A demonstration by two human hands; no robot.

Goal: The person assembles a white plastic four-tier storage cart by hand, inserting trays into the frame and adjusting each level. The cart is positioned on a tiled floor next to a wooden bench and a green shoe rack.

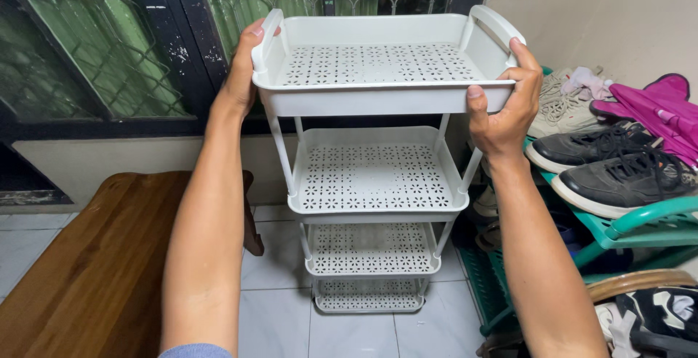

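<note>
Both my forearms come up from the near edge of the view, and my hands meet the top tier of a white plastic rack (pixel 374 183). My left hand (pixel 241 74) is wrapped round the left end of the top tray (pixel 378 100), fingers closed behind the looped left handle (pixel 267 34) and mostly hidden by it, thumb along the outer wall. My right hand (pixel 505 103) clamps the tray's front right corner: the thumb presses on the front wall, the fingers curl over the rim just below the right handle (pixel 498 23).

Outward from the grip, the top tray has a floor perforated with small flower shapes. Thin white posts join it to three more trays of the same pattern stacked below, the lowest standing on or just above the white tiled floor (pixel 280 271); I cannot tell if it touches.

At the floor's left side lies a brown wooden bench (pixel 94 263). To the right of the rack stands a green shoe rack (pixel 632 227), close beside it, with two black sneakers (pixel 618 165) on its upper shelf, pale shoes (pixel 563 107) behind them and a pink cloth (pixel 658 111) at the far right. Behind the rack is a dark-framed window (pixel 109 53) with green patterned glass, above a cream wall.
</note>
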